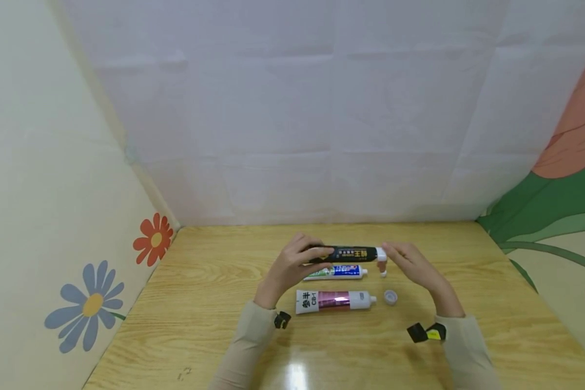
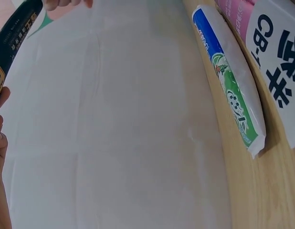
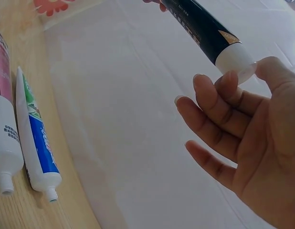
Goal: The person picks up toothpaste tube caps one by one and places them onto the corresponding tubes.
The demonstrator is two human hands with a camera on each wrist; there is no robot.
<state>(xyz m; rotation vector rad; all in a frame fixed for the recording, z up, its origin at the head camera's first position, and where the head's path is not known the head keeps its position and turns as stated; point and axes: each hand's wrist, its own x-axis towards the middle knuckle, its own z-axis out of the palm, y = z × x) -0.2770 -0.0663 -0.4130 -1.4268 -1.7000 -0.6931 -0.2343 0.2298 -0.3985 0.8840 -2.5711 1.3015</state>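
Above the table, my left hand [image 1: 288, 266] grips the dark end of a black toothpaste tube [image 1: 352, 254], held level with its white end to the right. My right hand [image 1: 413, 265] is at that white end. In the right wrist view, its thumb and index finger pinch the translucent cap [image 3: 247, 72], while the other fingers are spread in a loose curve. In the left wrist view, the dark tube [image 2: 15, 36] runs along the upper left edge. Below it lie a blue and green toothpaste tube [image 1: 348, 272] and a pink and white toothpaste tube [image 1: 333, 301], both uncapped with bare nozzles.
A round white cap [image 1: 390, 297] lies right of the pink and white tube. A smaller white cap [image 1: 383, 274] lies behind it, near the blue and green tube's nozzle. The wooden table [image 1: 200, 314] meets a white sheet [image 1: 273, 135] at the back.
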